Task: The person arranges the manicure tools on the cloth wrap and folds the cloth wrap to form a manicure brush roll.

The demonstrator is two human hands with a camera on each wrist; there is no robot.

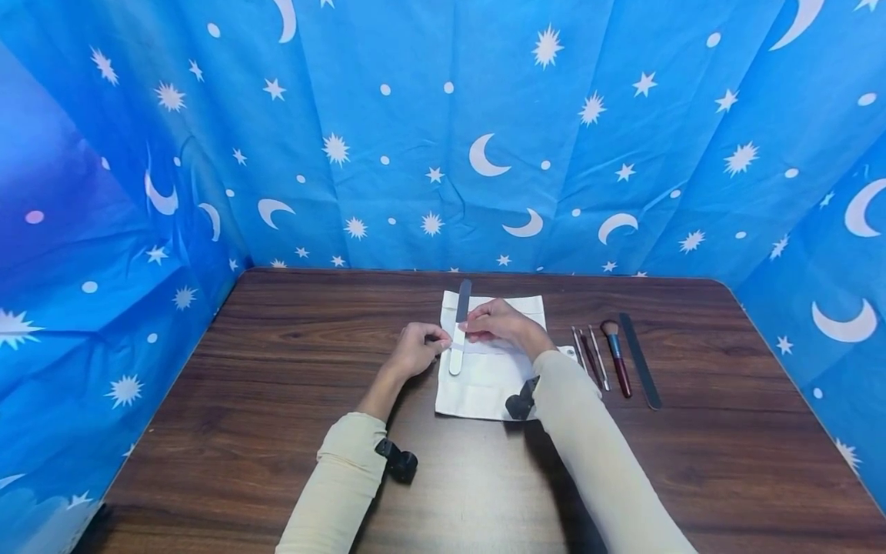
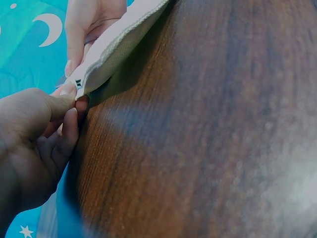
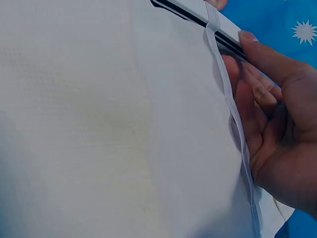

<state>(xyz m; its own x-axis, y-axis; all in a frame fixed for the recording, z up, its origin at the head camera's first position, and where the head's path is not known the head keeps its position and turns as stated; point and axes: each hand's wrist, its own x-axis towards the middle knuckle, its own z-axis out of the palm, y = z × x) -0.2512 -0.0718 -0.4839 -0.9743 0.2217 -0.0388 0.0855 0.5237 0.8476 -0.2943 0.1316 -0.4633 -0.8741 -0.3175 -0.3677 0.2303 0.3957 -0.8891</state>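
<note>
A cream cloth roll-up pouch [image 1: 477, 392] lies spread on the table, a white elastic band [image 3: 230, 101] sewn in loops across it. Over its left side lies a grey-and-white nail buffer [image 1: 464, 300], passing under the elastic in the right wrist view. My right hand [image 1: 504, 322] pinches the buffer between thumb and fingers. At the pouch's left edge my left hand [image 1: 415, 350] pinches the fabric between thumb and fingertips. The left wrist view shows that raised edge [image 2: 119, 47] against the left hand [image 2: 34, 131], with the right hand [image 2: 96, 22] behind it.
Right of the pouch lie several slim manicure tools [image 1: 599, 358], a makeup brush [image 1: 616, 358] and a dark nail file [image 1: 640, 362]. They rest on a brown wooden table [image 1: 277, 408]. A blue star-and-moon curtain [image 1: 415, 115] surrounds its far side.
</note>
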